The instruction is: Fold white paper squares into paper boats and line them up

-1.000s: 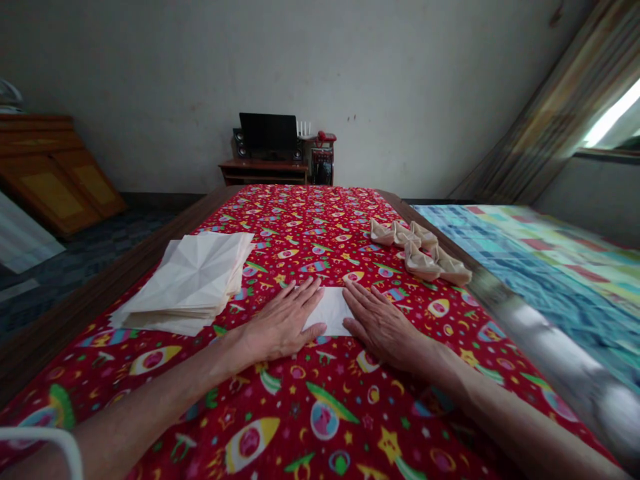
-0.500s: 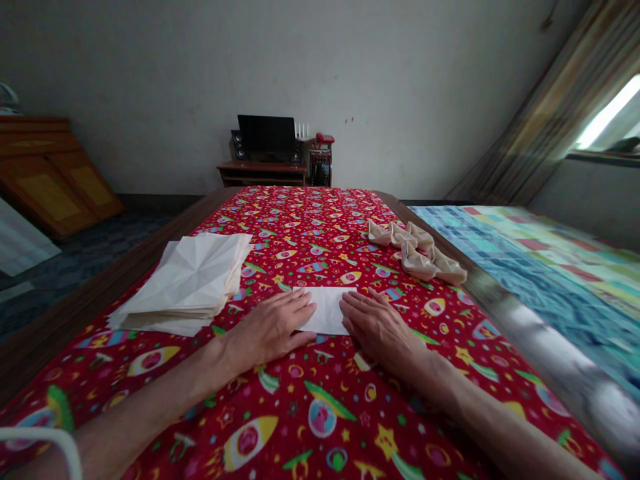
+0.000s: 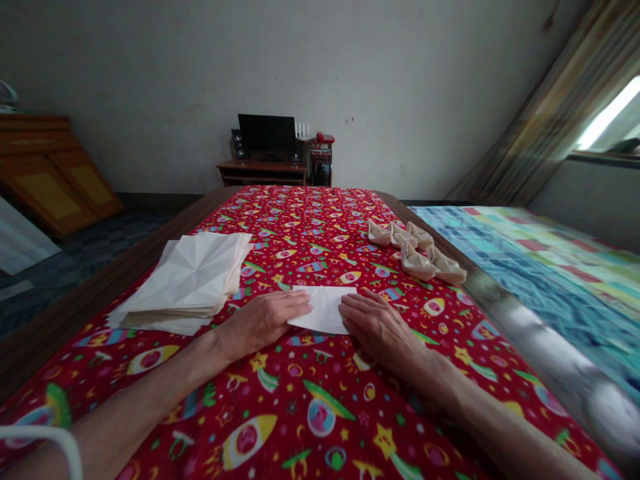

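Observation:
A white sheet of paper [image 3: 323,310] lies flat on the red rocket-print cloth [image 3: 320,407] between my hands. My left hand [image 3: 263,323] rests palm down, its fingertips on the sheet's left part. My right hand [image 3: 380,330] also lies palm down, with its fingertips at the sheet's right edge. To the left of my left hand sits a stack of creased white paper [image 3: 185,280]. Several small folded paper boats [image 3: 415,253] stand in a cluster at the cloth's right edge.
The cloth covers a long table with a dark wooden edge [image 3: 100,307]. A patchwork quilt [image 3: 550,280] lies to the right. A low stand with a monitor [image 3: 267,133] stands against the far wall, and a wooden cabinet [image 3: 50,173] stands at the far left.
My left hand has slid left and slightly back along the sheet. More of the sheet shows, and its left corner now points toward me. My right hand has barely moved.

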{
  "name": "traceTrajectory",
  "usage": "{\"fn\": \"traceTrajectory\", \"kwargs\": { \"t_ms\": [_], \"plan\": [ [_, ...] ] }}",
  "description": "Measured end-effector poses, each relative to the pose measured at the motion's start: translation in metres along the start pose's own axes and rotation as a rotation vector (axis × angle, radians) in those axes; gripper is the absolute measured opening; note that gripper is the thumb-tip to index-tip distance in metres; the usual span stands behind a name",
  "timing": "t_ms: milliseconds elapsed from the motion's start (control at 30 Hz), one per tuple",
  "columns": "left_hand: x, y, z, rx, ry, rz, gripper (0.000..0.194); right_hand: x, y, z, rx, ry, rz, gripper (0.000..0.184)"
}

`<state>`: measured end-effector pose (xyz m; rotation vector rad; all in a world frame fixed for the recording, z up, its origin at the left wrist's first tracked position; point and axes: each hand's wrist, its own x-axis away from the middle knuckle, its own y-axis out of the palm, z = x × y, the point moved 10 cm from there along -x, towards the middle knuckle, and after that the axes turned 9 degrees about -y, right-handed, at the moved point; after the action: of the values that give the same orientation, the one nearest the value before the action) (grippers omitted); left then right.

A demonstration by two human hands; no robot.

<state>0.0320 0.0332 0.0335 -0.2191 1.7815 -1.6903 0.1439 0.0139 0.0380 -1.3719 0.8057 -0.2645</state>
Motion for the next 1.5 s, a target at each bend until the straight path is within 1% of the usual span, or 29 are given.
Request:
{"fn": "traceTrajectory", "kwargs": {
  "t_ms": [67,100,200,300,367,433,533,600,667,767,833,933,1000,1100,1333,1433,1500],
  "plan": [
    [0.000,-0.006,-0.002,0.000,-0.008,0.070,0.031,-0.003,0.000,-0.007,0.001,-0.023,-0.012,0.022],
    [-0.001,-0.009,0.000,-0.009,-0.005,0.096,0.029,-0.005,-0.001,-0.013,0.008,-0.040,-0.017,0.023],
    [-0.002,-0.018,0.016,-0.051,0.016,0.140,0.022,-0.008,-0.001,-0.026,0.031,-0.079,-0.033,0.021],
    [-0.003,-0.026,0.033,-0.068,0.037,0.159,0.022,-0.006,-0.003,-0.027,0.019,-0.075,-0.001,0.018],
    [-0.003,-0.027,0.037,-0.048,0.037,0.154,0.021,-0.003,-0.007,-0.022,-0.015,-0.076,0.056,0.020],
    [-0.002,-0.024,0.033,-0.020,0.010,0.132,0.020,0.000,-0.012,-0.018,-0.078,-0.101,0.138,0.023],
    [-0.001,-0.016,0.019,0.020,-0.043,0.097,0.029,0.004,-0.017,-0.012,-0.186,-0.152,0.254,0.028],
    [-0.001,-0.016,0.013,0.032,-0.049,0.114,0.029,0.003,-0.017,-0.007,-0.219,-0.145,0.277,0.028],
    [0.000,-0.022,0.013,0.022,-0.032,0.163,0.027,0.002,-0.016,-0.004,-0.216,-0.133,0.265,0.026],
    [0.002,-0.031,0.023,0.003,0.022,0.224,0.027,0.001,-0.015,-0.003,-0.144,-0.110,0.219,0.022],
    [0.002,-0.032,0.030,-0.005,0.042,0.215,0.027,0.001,-0.012,-0.002,-0.091,-0.083,0.158,0.019],
    [0.002,-0.027,0.037,0.001,0.042,0.162,0.027,0.003,-0.006,-0.002,-0.090,-0.072,0.078,0.016],
    [0.003,-0.024,0.036,0.029,0.025,0.146,0.026,0.005,-0.004,-0.003,-0.100,-0.077,0.054,0.017],
    [0.006,-0.023,0.034,0.062,-0.005,0.151,0.026,0.008,-0.004,-0.006,-0.092,-0.083,0.021,0.016],
    [0.008,-0.022,0.036,0.075,-0.009,0.150,0.024,0.019,-0.009,-0.012,-0.045,-0.098,-0.012,0.014],
    [0.007,-0.022,0.035,0.119,-0.024,0.151,0.026,0.024,-0.004,-0.008,-0.115,-0.077,-0.009,0.018],
    [0.006,-0.020,0.028,0.188,-0.064,0.160,0.023,0.026,-0.002,-0.003,-0.189,-0.041,-0.010,0.024]
  ]
}}
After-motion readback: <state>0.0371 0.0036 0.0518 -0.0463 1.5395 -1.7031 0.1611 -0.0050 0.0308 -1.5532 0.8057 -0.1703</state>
